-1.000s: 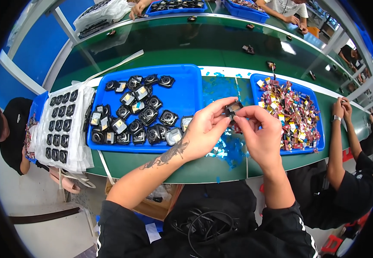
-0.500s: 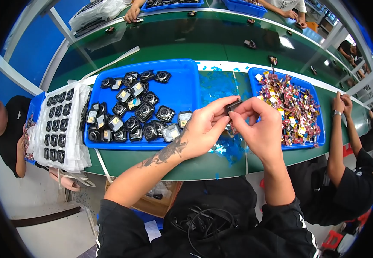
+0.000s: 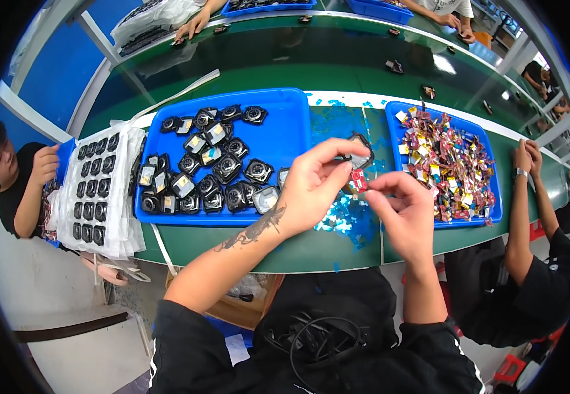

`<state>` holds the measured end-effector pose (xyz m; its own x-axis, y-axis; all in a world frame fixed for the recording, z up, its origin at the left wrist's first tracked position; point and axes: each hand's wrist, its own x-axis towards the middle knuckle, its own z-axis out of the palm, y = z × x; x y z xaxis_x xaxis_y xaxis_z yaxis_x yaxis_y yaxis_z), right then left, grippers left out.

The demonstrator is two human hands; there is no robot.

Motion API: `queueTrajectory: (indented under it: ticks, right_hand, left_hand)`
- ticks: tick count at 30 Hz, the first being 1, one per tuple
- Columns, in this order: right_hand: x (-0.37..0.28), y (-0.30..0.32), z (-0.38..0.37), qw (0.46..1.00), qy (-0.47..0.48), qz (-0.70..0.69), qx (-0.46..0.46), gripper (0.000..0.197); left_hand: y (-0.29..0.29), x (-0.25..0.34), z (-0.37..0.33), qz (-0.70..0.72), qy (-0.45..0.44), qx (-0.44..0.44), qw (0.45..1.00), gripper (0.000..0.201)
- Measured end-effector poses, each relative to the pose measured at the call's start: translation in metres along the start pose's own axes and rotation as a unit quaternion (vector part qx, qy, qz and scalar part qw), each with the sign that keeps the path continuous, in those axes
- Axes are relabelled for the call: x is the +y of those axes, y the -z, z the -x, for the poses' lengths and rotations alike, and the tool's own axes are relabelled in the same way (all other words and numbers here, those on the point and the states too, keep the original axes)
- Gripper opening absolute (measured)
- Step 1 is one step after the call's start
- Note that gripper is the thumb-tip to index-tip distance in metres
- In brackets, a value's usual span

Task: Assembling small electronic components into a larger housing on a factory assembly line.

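Over the table's middle, my left hand grips a black watch case between thumb and fingers. Its frame is tilted up, and part of it is hidden behind the fingers. A small red circuit board hangs just below the case, by the left thumb. My right hand is closed in a pinch at the right edge of this board; the fingertips cover the exact contact. To the left, a blue tray holds many similar black watch cases. On the right, another blue tray is heaped with small red and yellow circuit parts.
Blue film scraps litter the green table between the trays. White sheets with rows of watch cases lie at the left. Beyond, a green conveyor belt carries scattered parts. Co-workers sit left, right and across.
My hands have turned the watch case and moved slightly apart, bringing the red board into sight. Parts on the belt have shifted right, and the co-worker at left has raised a hand.
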<state>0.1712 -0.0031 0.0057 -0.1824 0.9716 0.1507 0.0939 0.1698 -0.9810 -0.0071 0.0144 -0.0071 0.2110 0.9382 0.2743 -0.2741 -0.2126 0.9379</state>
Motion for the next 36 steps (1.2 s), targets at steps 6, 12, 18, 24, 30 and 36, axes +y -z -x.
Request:
queueTrajectory:
  ticks: [6,12,18,24,30,36]
  right_hand:
    - [-0.003,0.009,-0.002,0.996,-0.023,-0.084,-0.013,0.01]
    - [-0.007,0.016,-0.004,0.992,-0.053,-0.113,-0.028,0.01]
    - [-0.004,0.016,-0.001,0.993,-0.008,-0.114,-0.017,0.01]
    - [0.001,0.007,0.003,0.995,0.002,-0.101,-0.013,0.016]
    - [0.012,-0.001,-0.002,0.996,0.055,-0.014,0.066,0.025]
    - [0.018,-0.007,0.001,0.99,0.096,0.045,0.093,0.027]
  left_hand:
    - [0.004,0.021,0.003,-0.317,-0.076,-0.059,0.944,0.028]
    - [0.003,0.011,0.003,-0.377,-0.185,-0.058,0.906,0.028]
    - [-0.001,0.011,0.005,-0.223,0.099,-0.082,0.966,0.014]
    - [0.003,0.01,0.001,-0.042,0.219,-0.088,0.971,0.017]
    - [-0.003,0.01,0.003,0.013,0.172,-0.039,0.984,0.027]
    - [-0.002,0.009,0.004,-0.043,0.131,-0.047,0.989,0.035]
